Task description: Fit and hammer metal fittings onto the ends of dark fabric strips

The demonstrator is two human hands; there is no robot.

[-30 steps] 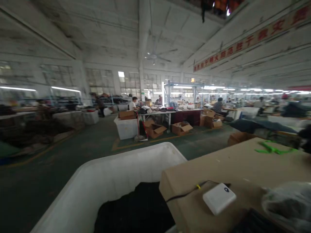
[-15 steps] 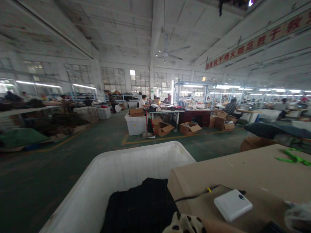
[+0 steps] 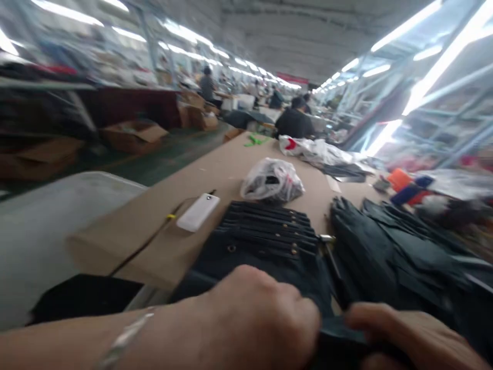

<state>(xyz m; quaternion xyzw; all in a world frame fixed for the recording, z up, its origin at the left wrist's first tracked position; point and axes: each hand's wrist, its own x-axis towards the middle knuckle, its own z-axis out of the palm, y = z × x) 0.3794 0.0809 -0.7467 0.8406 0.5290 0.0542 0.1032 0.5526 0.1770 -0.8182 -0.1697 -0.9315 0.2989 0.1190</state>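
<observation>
My left hand (image 3: 265, 318), with a bracelet (image 3: 129, 334) at its wrist, is closed in a fist at the bottom middle. To its right, my right hand (image 3: 416, 336) has its fingers curled on the same dark fabric piece (image 3: 342, 329), which stretches between the two hands. Much of that piece is cut off by the lower edge. Just beyond lies a layered stack of dark fabric pieces (image 3: 254, 244) with small metal eyelets or snaps. Another heap of dark fabric (image 3: 373, 246) lies beside it on the right. Motion blurs the view.
The brown-covered table (image 3: 127, 226) bears a white power bank (image 3: 198, 211) with a cable, a knotted plastic bag (image 3: 272, 180) and green strips (image 3: 256, 140). A white bin (image 3: 69, 205) with black fabric (image 3: 84, 298) stands at left. A person (image 3: 295, 119) sits beyond.
The view has swung right and down, from the hall and bin to the table. Both hands now show, gripping dark fabric; before, only a spotted sleeve and part of an arm were visible.
</observation>
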